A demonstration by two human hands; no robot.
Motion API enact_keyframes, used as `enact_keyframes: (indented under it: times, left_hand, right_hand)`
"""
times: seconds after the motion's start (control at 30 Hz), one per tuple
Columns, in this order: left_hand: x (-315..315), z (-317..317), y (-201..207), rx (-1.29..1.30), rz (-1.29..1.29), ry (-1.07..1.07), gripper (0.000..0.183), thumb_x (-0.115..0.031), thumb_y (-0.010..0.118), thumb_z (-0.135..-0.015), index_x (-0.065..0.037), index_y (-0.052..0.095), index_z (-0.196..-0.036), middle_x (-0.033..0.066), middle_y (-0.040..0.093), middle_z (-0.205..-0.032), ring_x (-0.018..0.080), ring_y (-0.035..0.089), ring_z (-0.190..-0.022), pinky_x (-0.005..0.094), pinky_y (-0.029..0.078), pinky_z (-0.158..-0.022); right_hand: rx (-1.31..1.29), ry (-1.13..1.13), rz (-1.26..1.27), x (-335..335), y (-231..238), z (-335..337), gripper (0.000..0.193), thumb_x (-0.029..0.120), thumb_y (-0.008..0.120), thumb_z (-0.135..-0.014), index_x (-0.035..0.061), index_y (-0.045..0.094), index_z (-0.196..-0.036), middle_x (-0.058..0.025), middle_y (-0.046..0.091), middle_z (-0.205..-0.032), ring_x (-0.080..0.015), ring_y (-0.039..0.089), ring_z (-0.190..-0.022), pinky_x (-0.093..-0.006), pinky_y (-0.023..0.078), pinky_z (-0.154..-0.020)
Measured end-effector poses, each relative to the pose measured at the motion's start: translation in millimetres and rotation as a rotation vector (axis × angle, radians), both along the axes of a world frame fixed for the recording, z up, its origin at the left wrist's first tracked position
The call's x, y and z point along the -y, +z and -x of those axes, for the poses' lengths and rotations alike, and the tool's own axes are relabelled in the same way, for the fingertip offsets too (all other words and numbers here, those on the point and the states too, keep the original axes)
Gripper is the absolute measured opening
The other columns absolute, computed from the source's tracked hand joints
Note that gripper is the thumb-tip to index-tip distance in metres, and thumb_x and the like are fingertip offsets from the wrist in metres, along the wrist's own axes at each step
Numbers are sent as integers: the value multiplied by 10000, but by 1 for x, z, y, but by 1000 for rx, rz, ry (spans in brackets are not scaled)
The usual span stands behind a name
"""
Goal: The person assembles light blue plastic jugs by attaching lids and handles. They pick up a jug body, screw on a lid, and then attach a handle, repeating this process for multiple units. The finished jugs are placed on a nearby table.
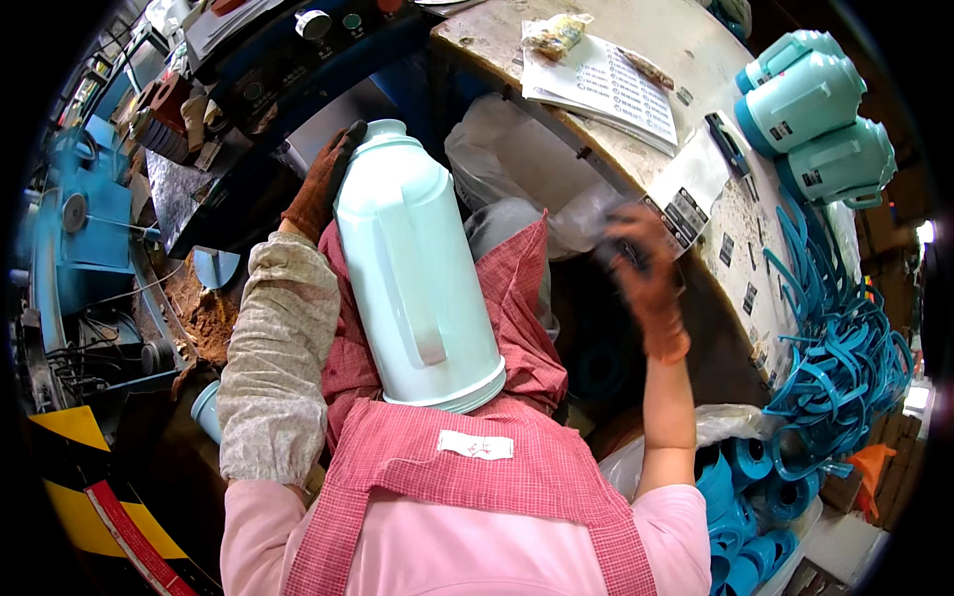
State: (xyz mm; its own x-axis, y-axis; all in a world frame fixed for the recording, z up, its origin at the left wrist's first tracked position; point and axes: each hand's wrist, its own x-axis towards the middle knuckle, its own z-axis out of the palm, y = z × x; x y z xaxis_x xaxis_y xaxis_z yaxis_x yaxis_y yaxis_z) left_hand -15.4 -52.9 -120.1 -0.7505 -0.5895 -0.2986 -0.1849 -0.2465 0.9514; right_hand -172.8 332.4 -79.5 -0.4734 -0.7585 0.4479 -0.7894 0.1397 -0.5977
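A mint-green plastic thermos jug body [452, 288] lies across my lap, its neck pointing away from me and its moulded handle facing up. My left hand [326, 179], in a dark reddish-brown glove, grips its side close to the neck. To the right, beside the table edge, hovers my right hand [644, 273] in an orange-brown glove. Motion smears its fingers, so what they hold, if anything, is unclear. Just beyond it, a sheet of small black-and-white labels [686, 214] hangs over the table's rim.
A worn round-edged table [740, 288] carries printed sheets [601, 89], a black cutter knife [728, 144] and scattered labels. Several finished mint jugs [810, 94] stand at the far right. Blue plastic straps [835, 368] and blue rings [750, 462] pile up nearer. Blue machinery [94, 209] stands left.
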Motion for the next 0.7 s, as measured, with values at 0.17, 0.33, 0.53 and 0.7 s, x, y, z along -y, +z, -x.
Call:
enact_keyframes:
  times: [0.17,0.33,0.53,0.7]
  left_hand:
    - [1,4,-10,-21,-135,62,592,-466,623,-859,-75,491,-1283,181,603,-1147,271,642,-937,409,560,-804]
    - [7,-3,-14,-103,-127,51,498,-412,582,-903,-79,503,-1265,177,630,-1093,268,672,-866,409,589,-710]
    - [9,-9,-18,-222,-203,24,491,-417,588,-898,-72,515,-1239,177,630,-1082,260,670,-870,395,587,-719]
    - [13,-15,-19,-215,-124,-31,497,-427,581,-900,-54,524,-1223,163,629,-1052,236,666,-868,357,585,-714]
  right_hand:
    - [1003,458,73,36,-26,-119,356,18,658,-823,36,590,-1171,-98,611,-1114,-173,590,-1048,-296,481,-923]
    - [888,380,40,43,-27,-135,412,57,649,-844,35,554,-1244,-110,604,-1139,-173,615,-985,-293,496,-885]
    - [731,406,-180,53,-14,-130,479,101,683,-813,84,537,-1269,-139,609,-1110,-192,634,-904,-311,517,-805]
    - [225,232,-262,54,-7,-138,498,225,777,-699,91,576,-1134,-105,648,-984,-255,650,-860,-332,520,-738]
